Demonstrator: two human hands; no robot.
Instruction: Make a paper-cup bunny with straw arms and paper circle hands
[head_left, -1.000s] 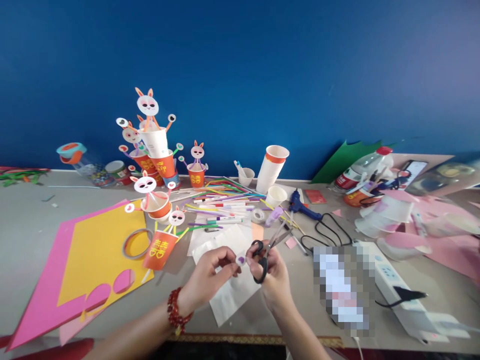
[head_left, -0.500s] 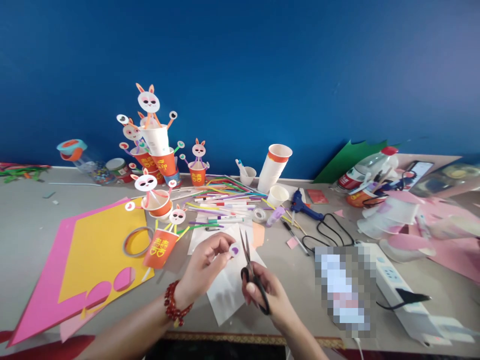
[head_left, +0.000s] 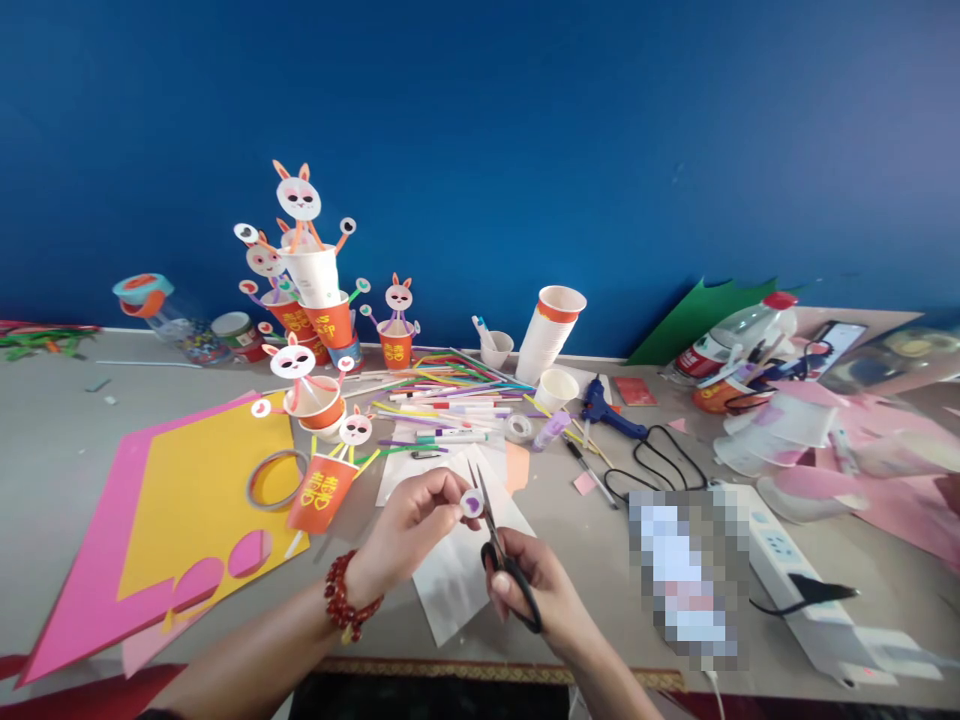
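My left hand [head_left: 409,525] pinches a small round white paper piece with a purple heart [head_left: 472,503] between thumb and fingertips. A red bead bracelet [head_left: 341,605] is on that wrist. My right hand [head_left: 536,595] grips black-handled scissors [head_left: 499,550], blades pointing up and away, their edges touching the paper piece. Both hands hover over a white paper sheet [head_left: 457,570] on the grey table [head_left: 60,440].
Left lie yellow and pink card sheets [head_left: 187,510], a tape ring [head_left: 271,480] and several rabbit-faced paper cups [head_left: 319,300]. Straws and markers [head_left: 450,400], stacked cups [head_left: 547,335] and a blue glue gun [head_left: 604,410] sit behind. A white power strip [head_left: 787,570] lies right.
The scissors swung from pointing right to pointing upward, and their blades have come against the paper piece. My left hand stayed about where it was, still pinching the piece.
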